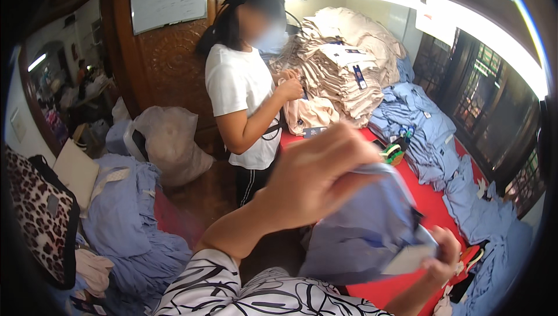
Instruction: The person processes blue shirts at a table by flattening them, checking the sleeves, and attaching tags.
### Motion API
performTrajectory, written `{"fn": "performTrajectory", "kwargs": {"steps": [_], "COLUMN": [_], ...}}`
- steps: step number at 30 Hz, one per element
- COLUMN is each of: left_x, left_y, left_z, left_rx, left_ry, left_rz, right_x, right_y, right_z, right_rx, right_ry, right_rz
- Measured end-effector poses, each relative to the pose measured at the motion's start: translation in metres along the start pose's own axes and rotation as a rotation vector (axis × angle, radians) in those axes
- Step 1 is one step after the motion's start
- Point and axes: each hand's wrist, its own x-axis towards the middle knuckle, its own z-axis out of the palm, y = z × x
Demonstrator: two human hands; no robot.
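Observation:
A blue garment (366,223) hangs in front of me between my two hands, smeared a little by motion. My left hand (325,170) is raised over its upper edge, blurred, with the fingers pinched together on the cloth there. Lower down on the right, my right hand (443,255) grips the garment's side, the thumb bent inward. Beside that thumb a pale rectangular card or tag (407,259) lies against the cloth. The tips of my left fingers are too blurred to make out finely.
A person in a white shirt (241,83) stands across, handling beige cloth. Stacked beige garments (343,66) and blue garments (412,118) line the red table (427,200), with a green tape dispenser (395,152). More blue cloth (122,211) and a plastic sack (168,141) are at left.

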Motion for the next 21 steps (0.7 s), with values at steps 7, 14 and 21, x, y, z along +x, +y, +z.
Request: {"fn": "performTrajectory", "kwargs": {"steps": [7,14,21], "left_x": [0.037,0.023,0.031], "left_y": [0.016,-0.038,-0.133], "left_z": [0.008,0.004,0.027], "left_rx": [-0.396,-0.506,-0.318], "left_ry": [-0.210,-1.096,-0.512], "left_rz": [0.289,0.257,0.213], "right_x": [-0.054,-0.085,-0.090], "right_y": [-0.098,-0.131,-0.118], "right_z": [0.002,0.059,0.091], "right_rx": [-1.154,-1.085,-0.801], "right_ry": [0.116,0.276,0.200], "right_rz": [0.249,0.650,0.911]}}
